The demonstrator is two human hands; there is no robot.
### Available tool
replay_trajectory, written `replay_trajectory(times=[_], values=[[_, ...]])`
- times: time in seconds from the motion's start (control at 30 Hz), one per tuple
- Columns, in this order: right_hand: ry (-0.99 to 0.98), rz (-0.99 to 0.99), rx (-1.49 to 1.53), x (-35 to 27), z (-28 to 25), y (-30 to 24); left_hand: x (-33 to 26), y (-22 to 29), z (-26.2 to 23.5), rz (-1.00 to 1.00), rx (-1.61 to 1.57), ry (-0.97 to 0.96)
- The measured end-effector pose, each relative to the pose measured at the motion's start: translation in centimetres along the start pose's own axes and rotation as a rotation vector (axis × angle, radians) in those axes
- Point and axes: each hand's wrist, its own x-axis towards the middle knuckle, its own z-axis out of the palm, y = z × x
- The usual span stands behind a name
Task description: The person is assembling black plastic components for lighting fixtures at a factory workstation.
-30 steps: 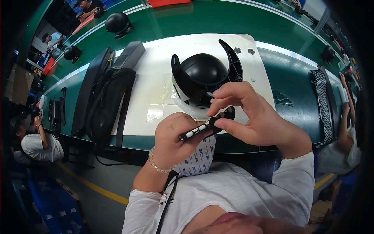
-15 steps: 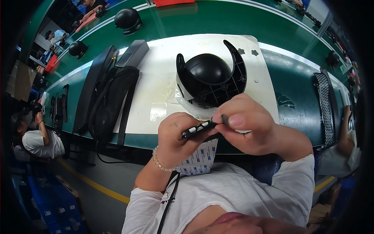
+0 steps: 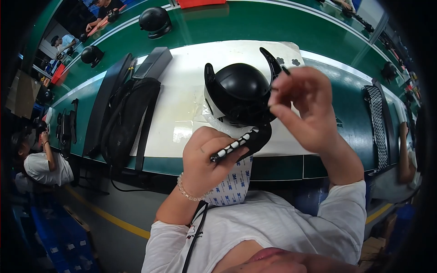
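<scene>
Black strip with white oval patches (image 3: 234,145), on the wearer's side of the horned helmet (image 3: 241,82): the left hand (image 3: 202,154) grips it, fingers clenched; the right hand (image 3: 309,107) is beside the helmet, its hold indeterminable. Work appears unfinished.

The dome (image 3: 241,82) looks like smooth, glossy plastic, the bag (image 3: 131,120) left of centre like matt cloth, and the green table (image 3: 349,93) is shiny.
</scene>
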Motion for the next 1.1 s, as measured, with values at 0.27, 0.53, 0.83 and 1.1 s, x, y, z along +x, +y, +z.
replay_trajectory(times=[0.27, 0.53, 0.83, 1.1], values=[[0.006, 0.27, -0.018, 1.0, 0.1, -0.2, 0.9, -0.5, 0.6, 0.242, 0.247, 0.093], [-0.031, 0.222, -0.164, 1.1, 0.4, -0.2, 1.4, -1.3, 1.5, 0.154, 0.088, 0.087], [-0.257, -0.188, -0.712, 0.3, 1.3, -2.2, 1.6, -1.9, 1.7, 0.171, 0.092, 0.091], [0.042, 0.077, -0.391, -0.8, -0.8, -1.1, 1.4, -2.1, 1.9, 0.199, 0.069, 0.127]])
